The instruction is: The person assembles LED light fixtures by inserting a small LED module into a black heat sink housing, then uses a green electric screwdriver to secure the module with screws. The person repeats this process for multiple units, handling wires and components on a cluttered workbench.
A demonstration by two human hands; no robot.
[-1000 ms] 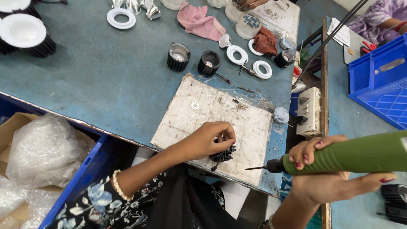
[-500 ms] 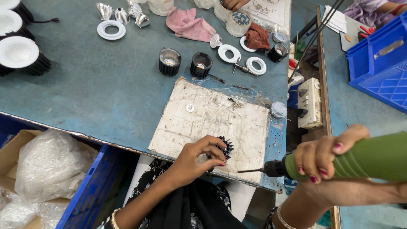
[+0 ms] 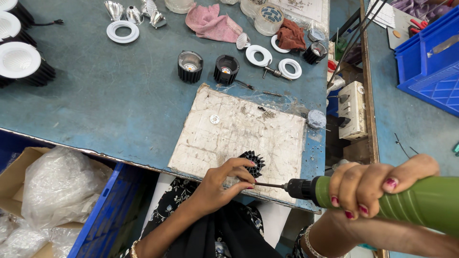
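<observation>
While the black finned heat sink [image 3: 252, 165] is pinned by the left hand [image 3: 221, 184] at the near edge of the white board [image 3: 239, 134] (so it cannot spin), the green electric screwdriver [image 3: 382, 198] is gripped in the right hand [image 3: 377, 186], its bit levelled at the part.

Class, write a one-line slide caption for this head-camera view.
Left hand steadies a black finned heat sink on a white board; right hand aims a green electric screwdriver.

A brown cardboard box [image 3: 19, 160] stuffed with crumpled clear plastic bags [image 3: 57, 188] sits below the counter's [image 3: 105, 105] near-left edge, beside a blue crate [image 3: 103, 210]; no screens or signs show.
</observation>
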